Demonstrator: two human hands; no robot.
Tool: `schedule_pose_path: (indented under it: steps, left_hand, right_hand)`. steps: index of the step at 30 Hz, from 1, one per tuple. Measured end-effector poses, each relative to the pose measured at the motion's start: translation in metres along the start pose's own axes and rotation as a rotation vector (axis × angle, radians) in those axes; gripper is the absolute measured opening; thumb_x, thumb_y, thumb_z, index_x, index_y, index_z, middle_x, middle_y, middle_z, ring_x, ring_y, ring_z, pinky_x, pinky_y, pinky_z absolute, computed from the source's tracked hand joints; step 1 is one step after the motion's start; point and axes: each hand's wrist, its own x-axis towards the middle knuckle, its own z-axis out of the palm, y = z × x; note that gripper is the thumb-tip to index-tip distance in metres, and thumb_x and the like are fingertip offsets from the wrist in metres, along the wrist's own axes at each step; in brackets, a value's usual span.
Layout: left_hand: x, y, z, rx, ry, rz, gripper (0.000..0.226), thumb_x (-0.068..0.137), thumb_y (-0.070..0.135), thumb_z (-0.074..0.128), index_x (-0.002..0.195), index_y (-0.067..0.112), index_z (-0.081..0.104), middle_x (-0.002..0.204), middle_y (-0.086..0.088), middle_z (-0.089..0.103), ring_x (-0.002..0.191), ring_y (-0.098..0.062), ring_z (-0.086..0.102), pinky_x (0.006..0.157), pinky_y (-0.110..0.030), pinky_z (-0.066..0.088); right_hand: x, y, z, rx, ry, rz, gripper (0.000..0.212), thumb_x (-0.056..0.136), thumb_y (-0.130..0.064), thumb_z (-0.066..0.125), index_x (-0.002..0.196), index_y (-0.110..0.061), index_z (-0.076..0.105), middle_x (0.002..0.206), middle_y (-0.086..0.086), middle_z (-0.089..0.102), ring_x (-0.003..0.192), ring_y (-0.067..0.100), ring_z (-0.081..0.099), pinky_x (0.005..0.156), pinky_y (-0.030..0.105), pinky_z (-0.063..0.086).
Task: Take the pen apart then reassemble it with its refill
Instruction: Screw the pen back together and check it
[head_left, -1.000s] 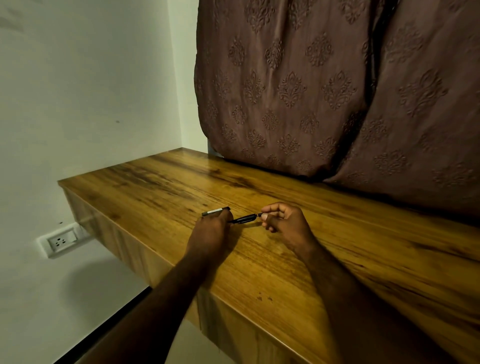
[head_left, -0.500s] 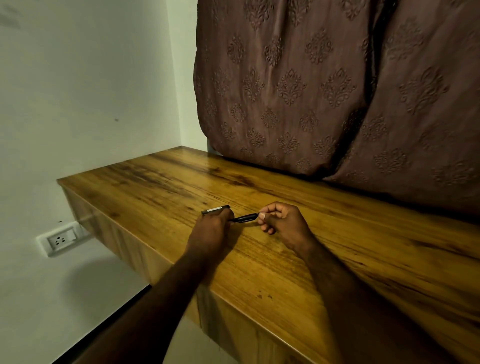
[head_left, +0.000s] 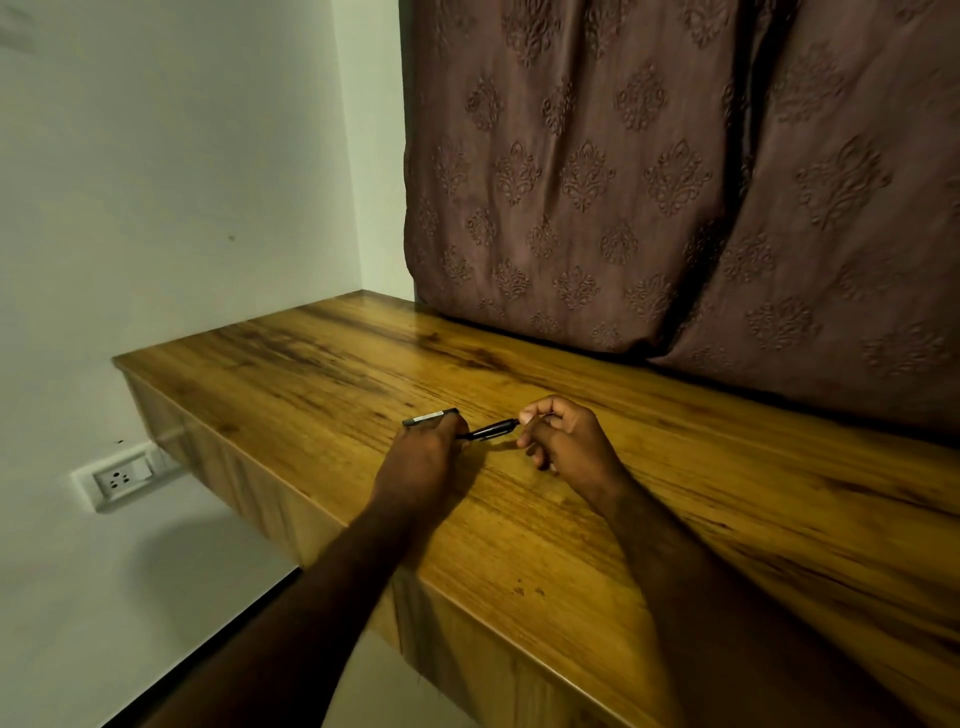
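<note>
**Pen still whole: the grips hold, nothing has come loose**

The brown curtain (head_left: 649, 182) fills the back and the pale wall (head_left: 182, 182) the left, with a socket (head_left: 122, 480) low on it under the table's end. The wooden table (head_left: 571, 545) runs across the view, and both forearms reach in over its front edge.

Across the last second almost nothing moves. The left hand (head_left: 421, 462) sits in the same place over the middle of the table, its fingers curled round the back half of the pen (head_left: 491, 430). A pale grey end (head_left: 430, 417) pokes out past its knuckles to the left, as it did before. The right hand (head_left: 571, 441) stays just beside it. Its thumb and forefinger (head_left: 527, 415) pinch the pen's front end, and its other fingers are tucked loosely underneath.

The dark stretch of barrel showing between the two hands is the same length as a second ago. No gap or separate piece appears. The pen lies level between the hands, low over the table, with its shadow on the wood beneath.

By my reading the take-apart has barely begun. The right hand is probably twisting or tugging the front section, but any turn is too small to see. The refill is not in sight, so I take it to be still inside. All the reassembly lies ahead.
</note>
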Motion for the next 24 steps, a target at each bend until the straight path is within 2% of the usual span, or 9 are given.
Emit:
schedule_pose_path:
  steps: [3, 7, 10, 14, 17, 20, 22, 24]
  left_hand:
    - [0.000, 0.002, -0.001, 0.012, 0.001, 0.009, 0.031, 0.092, 0.046, 0.053, 0.087, 0.016, 0.059, 0.075, -0.001, 0.064, 0.068, -0.021, 0.060, 0.060, -0.031, 0.043]
    - [-0.001, 0.004, -0.003, -0.005, 0.019, 0.013, 0.029, 0.092, 0.045, 0.055, 0.088, 0.017, 0.060, 0.076, 0.000, 0.063, 0.069, -0.019, 0.059, 0.061, -0.028, 0.040]
    - [0.000, 0.006, -0.004, -0.030, 0.019, 0.018, 0.038, 0.092, 0.050, 0.042, 0.093, 0.017, 0.061, 0.082, -0.003, 0.066, 0.073, -0.021, 0.061, 0.062, -0.031, 0.046]
    - [-0.001, 0.007, -0.004, -0.065, 0.041, 0.024, 0.048, 0.092, 0.059, 0.034, 0.092, 0.017, 0.058, 0.076, -0.001, 0.063, 0.068, -0.021, 0.059, 0.057, -0.034, 0.045]
    - [-0.002, 0.006, -0.003, -0.070, 0.049, 0.007, 0.034, 0.092, 0.046, 0.043, 0.092, 0.016, 0.060, 0.075, -0.002, 0.064, 0.067, -0.022, 0.060, 0.055, -0.033, 0.045]
    - [-0.001, 0.010, -0.003, -0.081, -0.017, -0.002, 0.019, 0.092, 0.038, 0.049, 0.086, 0.023, 0.061, 0.069, 0.003, 0.063, 0.061, -0.017, 0.060, 0.052, -0.027, 0.040]
    - [-0.001, 0.008, -0.003, -0.151, -0.052, -0.039, 0.018, 0.093, 0.036, 0.052, 0.079, 0.028, 0.060, 0.064, 0.007, 0.061, 0.056, -0.009, 0.057, 0.050, -0.025, 0.039]
    - [-0.003, 0.008, -0.002, -0.420, -0.084, -0.226, 0.018, 0.093, 0.031, 0.056, 0.077, 0.025, 0.062, 0.067, 0.004, 0.065, 0.059, -0.010, 0.060, 0.055, -0.030, 0.047]
  right_hand:
    - [-0.002, -0.003, 0.000, 0.009, -0.013, -0.005, 0.006, 0.093, -0.003, 0.055, 0.088, -0.002, 0.057, 0.067, 0.012, 0.060, 0.038, 0.006, 0.045, 0.035, 0.015, 0.032]
    - [-0.001, -0.003, 0.004, -0.003, 0.001, -0.009, 0.017, 0.096, -0.014, 0.053, 0.085, -0.001, 0.054, 0.065, 0.012, 0.060, 0.038, 0.006, 0.045, 0.036, 0.015, 0.033]
    - [-0.002, -0.005, 0.007, 0.058, -0.021, 0.008, 0.021, 0.093, -0.021, 0.059, 0.087, -0.001, 0.058, 0.068, 0.011, 0.064, 0.045, 0.012, 0.051, 0.040, 0.020, 0.036]
    - [-0.001, -0.003, 0.012, 0.173, -0.055, 0.050, 0.009, 0.087, -0.011, 0.067, 0.089, -0.003, 0.063, 0.067, 0.015, 0.063, 0.053, 0.020, 0.052, 0.047, 0.028, 0.037]
    - [0.002, -0.003, 0.009, 0.259, 0.079, 0.047, 0.013, 0.086, -0.018, 0.068, 0.085, -0.007, 0.062, 0.063, 0.010, 0.064, 0.055, 0.020, 0.054, 0.049, 0.028, 0.037]
    - [0.003, -0.005, 0.004, 0.305, 0.146, 0.032, 0.014, 0.088, -0.021, 0.067, 0.083, -0.009, 0.061, 0.073, 0.008, 0.067, 0.064, 0.018, 0.065, 0.055, 0.030, 0.040]
    - [0.001, -0.007, 0.005, 0.337, 0.139, 0.023, 0.013, 0.090, -0.022, 0.063, 0.084, -0.010, 0.059, 0.078, 0.009, 0.068, 0.068, 0.019, 0.068, 0.057, 0.030, 0.044]
    - [0.001, -0.011, 0.011, 0.373, 0.137, 0.006, 0.014, 0.093, -0.024, 0.059, 0.088, -0.011, 0.058, 0.081, 0.009, 0.070, 0.073, 0.019, 0.069, 0.060, 0.029, 0.048]
